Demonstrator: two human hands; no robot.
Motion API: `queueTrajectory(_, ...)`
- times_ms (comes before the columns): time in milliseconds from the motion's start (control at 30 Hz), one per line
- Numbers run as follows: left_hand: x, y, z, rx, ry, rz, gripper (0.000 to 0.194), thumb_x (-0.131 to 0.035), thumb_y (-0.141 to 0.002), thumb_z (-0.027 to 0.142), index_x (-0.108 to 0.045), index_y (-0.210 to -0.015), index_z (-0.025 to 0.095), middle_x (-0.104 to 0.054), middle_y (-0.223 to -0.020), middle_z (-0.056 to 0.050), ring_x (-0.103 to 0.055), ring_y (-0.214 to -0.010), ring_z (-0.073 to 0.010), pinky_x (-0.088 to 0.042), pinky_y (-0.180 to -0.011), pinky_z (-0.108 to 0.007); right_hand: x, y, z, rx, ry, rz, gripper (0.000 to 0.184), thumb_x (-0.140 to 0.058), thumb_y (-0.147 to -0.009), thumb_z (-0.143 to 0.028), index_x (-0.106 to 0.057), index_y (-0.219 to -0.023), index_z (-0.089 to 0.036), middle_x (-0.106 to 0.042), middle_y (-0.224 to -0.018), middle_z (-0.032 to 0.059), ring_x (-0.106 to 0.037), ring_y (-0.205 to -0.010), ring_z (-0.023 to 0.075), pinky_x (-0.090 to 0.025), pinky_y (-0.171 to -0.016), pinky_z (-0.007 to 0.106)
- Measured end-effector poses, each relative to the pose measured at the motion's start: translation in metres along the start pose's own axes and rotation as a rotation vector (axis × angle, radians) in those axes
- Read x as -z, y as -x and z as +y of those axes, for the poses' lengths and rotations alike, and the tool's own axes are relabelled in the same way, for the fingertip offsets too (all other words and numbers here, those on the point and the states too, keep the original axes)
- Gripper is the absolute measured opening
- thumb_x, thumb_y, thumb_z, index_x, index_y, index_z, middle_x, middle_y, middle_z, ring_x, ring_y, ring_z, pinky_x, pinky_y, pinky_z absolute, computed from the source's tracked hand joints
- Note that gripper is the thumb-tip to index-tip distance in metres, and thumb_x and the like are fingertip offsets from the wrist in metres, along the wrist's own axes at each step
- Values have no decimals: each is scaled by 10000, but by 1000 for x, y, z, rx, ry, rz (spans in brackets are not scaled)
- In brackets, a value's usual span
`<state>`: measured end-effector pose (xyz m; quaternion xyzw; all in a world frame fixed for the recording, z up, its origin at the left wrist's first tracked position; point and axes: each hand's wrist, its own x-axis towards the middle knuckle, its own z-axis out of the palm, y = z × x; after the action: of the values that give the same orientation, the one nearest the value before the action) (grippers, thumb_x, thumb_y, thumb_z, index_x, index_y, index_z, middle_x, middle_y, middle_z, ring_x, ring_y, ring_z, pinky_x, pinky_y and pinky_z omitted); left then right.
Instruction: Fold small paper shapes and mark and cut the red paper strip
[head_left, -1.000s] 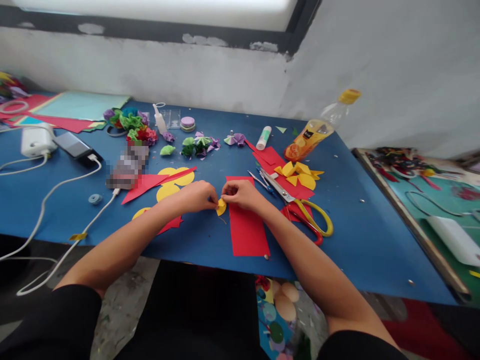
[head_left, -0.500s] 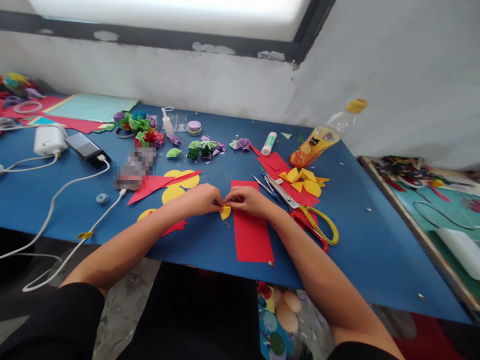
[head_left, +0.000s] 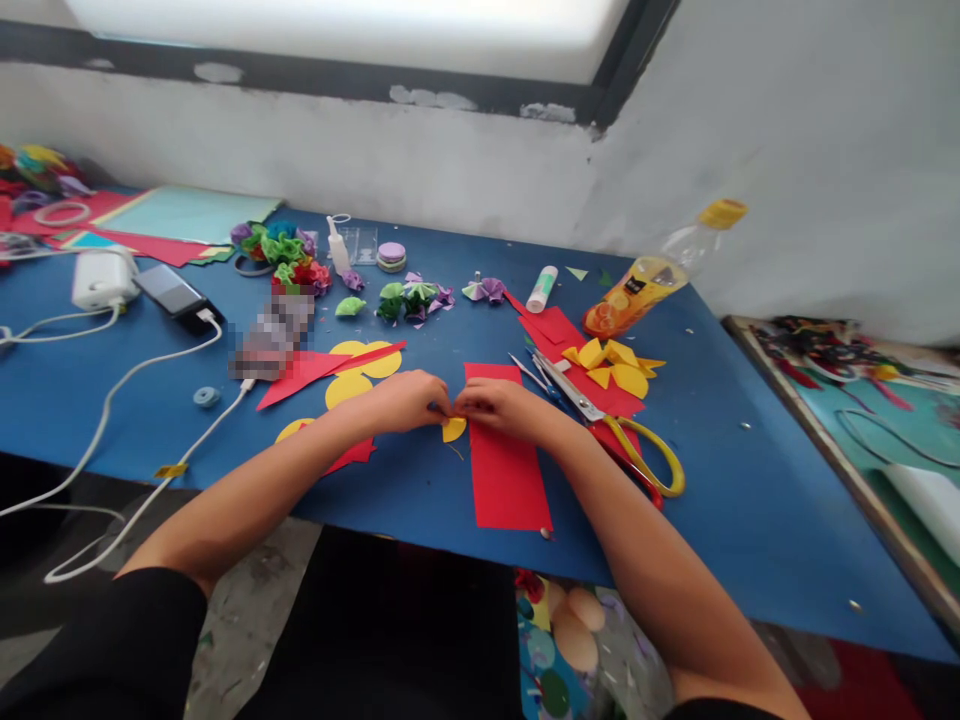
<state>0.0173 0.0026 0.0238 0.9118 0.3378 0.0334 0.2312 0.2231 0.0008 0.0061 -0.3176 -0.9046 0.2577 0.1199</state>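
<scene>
A small folded piece of yellow paper (head_left: 454, 431) is pinched between my two hands, just above the blue table (head_left: 420, 490). My left hand (head_left: 412, 399) grips its upper left side, with thumb and fingertips together. From the other side my right hand (head_left: 498, 406) closes on its upper right edge, and the fingertips of both hands meet there. The paper's top is hidden by the fingers. Under my right hand lies a red paper rectangle (head_left: 512, 490). Yellow paper circles (head_left: 347, 389) and red paper strips (head_left: 300, 377) lie left of my left hand.
Scissors with yellow and red handles (head_left: 600, 412) lie right of my right hand, near folded yellow pieces (head_left: 628, 378). Behind them are a glue stick (head_left: 542, 289) and a leaning juice bottle (head_left: 637, 292). Crumpled paper flowers (head_left: 414, 299) sit at the back; cables (head_left: 112, 390) and phones (head_left: 176, 297) lie left.
The view has shifted slightly. My fingers have drawn closer together over the yellow paper, covering more of its top edge. Both hands still hold it in about the same place.
</scene>
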Motion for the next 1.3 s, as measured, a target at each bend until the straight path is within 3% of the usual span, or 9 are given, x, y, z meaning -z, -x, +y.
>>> queueTrajectory(200,2,2,1,-16,15,-19,191,-549,-789,161,-726,-849,199,-693,-925,-20,-596,-712,-119,-373,-616,-205,-3,2,3,37,232,24,244,-455,-853,-123,-678,-913,-203,-617,-834,41,-568,-707,128,-397,-605,207)
queueTrajectory(333,3,4,1,39,55,-59,225,-535,-802,217,-720,-930,221,-708,-949,-17,-617,-773,-147,-381,-625,-217,-1,2,-1,53,327,34,298,-472,-803,-64,-705,-877,-234,-641,-829,24,-571,-670,110,-368,-555,191)
queueTrajectory(600,9,7,5,124,103,-117,277,-520,-787,248,-713,-987,248,-727,-909,-12,-607,-699,-141,-363,-573,-221,16,12,-6,-97,376,65,180,-533,-828,-162,-708,-843,-200,-662,-851,42,-602,-691,136,-400,-591,222)
queueTrajectory(733,9,5,4,100,129,-80,300,-506,-762,196,-717,-972,233,-724,-905,-16,-611,-735,-140,-374,-607,-215,12,10,-7,-76,306,117,162,-555,-848,-268,-684,-886,-178,-640,-872,57,-599,-698,139,-429,-623,230)
queueTrajectory(933,8,-1,-2,123,184,25,264,-501,-796,283,-717,-918,192,-710,-842,-27,-587,-691,-131,-353,-582,-206,0,1,-10,52,305,51,139,-513,-870,-210,-642,-853,-161,-623,-805,48,-590,-689,133,-434,-609,214)
queueTrajectory(1133,9,-3,-4,116,331,64,307,-500,-817,342,-716,-898,140,-665,-707,-24,-495,-575,-94,-327,-524,-194,4,2,-20,106,508,191,277,-366,-944,-269,-603,-869,-148,-641,-828,79,-602,-703,152,-421,-579,229)
queueTrajectory(1300,8,-5,-6,145,374,133,287,-518,-816,320,-719,-892,130,-642,-648,-9,-463,-541,-82,-315,-510,-194,6,2,-21,111,585,317,275,-359,-946,-267,-598,-865,-159,-650,-811,78,-613,-717,166,-440,-628,250)
